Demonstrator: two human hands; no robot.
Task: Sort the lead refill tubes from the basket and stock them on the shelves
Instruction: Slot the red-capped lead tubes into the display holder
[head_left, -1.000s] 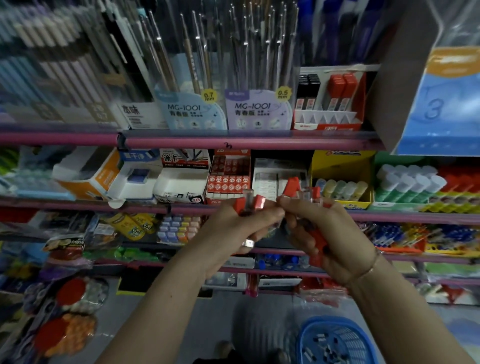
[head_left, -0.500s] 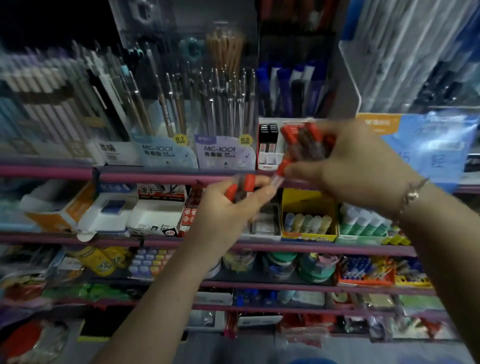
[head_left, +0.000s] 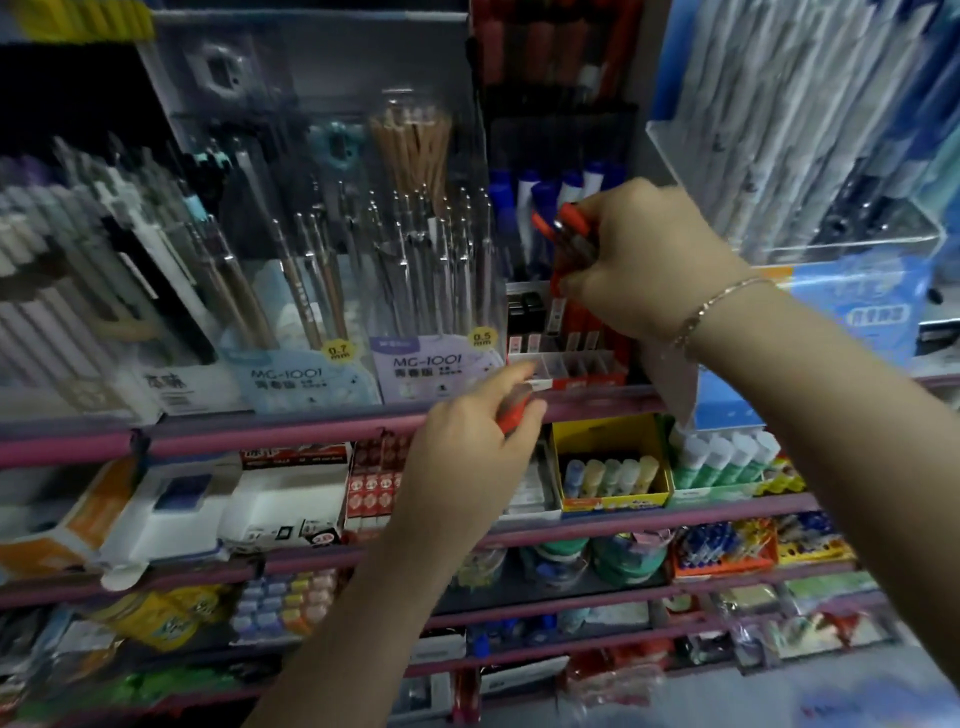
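My right hand (head_left: 644, 260) grips a bunch of red-capped lead refill tubes (head_left: 569, 231) and holds them just above the red and white lead refill display box (head_left: 569, 358) on the upper shelf. That box holds black-capped and red-capped tubes in small slots. My left hand (head_left: 475, 441) is lower, in front of the pink shelf rail (head_left: 260, 431), with its fingers curled round a few red-capped tubes (head_left: 517, 410). The basket is out of view.
Left of the box stand clear displays of mechanical pencils (head_left: 431, 291) labelled 0.7 and 0.5 mm. Blue markers (head_left: 545, 208) stand behind the box, and an acrylic pen holder (head_left: 810, 171) juts out at the right. Glue sticks (head_left: 722, 457) and erasers fill the shelf below.
Both hands rose from the lower shelves. My right hand carried its tubes up and right to the refill box, and the view tilted up so the blue basket dropped out of sight.
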